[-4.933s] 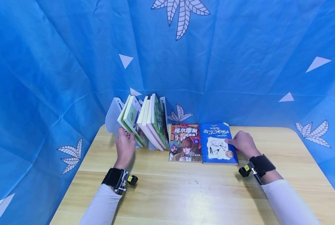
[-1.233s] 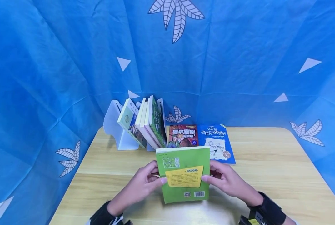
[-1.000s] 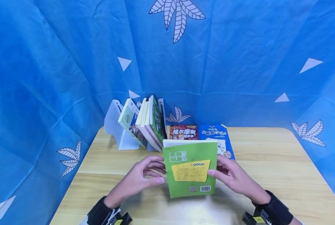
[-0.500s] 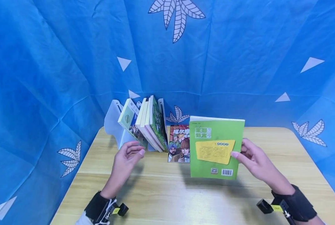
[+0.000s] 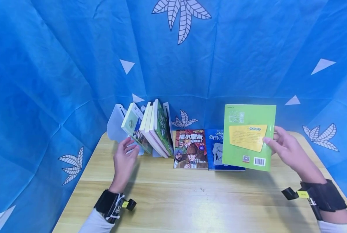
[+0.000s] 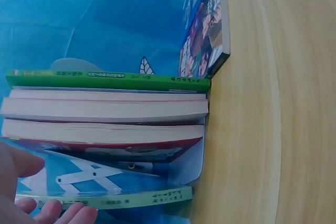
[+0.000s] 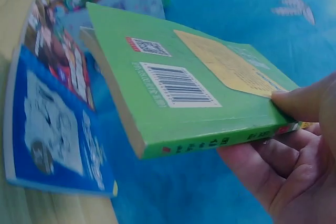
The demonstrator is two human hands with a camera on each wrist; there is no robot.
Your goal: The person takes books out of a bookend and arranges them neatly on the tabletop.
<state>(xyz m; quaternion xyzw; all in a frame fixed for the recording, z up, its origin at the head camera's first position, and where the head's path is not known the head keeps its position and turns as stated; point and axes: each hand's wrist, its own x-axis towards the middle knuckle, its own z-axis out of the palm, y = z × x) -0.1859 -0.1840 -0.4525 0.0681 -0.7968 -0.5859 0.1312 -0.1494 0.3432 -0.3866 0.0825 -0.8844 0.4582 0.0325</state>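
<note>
Left grip (image 5: 124,161) parted, empty; right grip (image 5: 288,149) pinches green book (image 5: 248,136).
Held by one edge, it could twist loose.

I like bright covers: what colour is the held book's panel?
The panel is yellow, clearest in the head view.

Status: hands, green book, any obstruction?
Right hand grips green book, clear of table. Left hand near pale-green book, contact unclear. Blue book partly hidden in head view; no obstruction visible.
</note>
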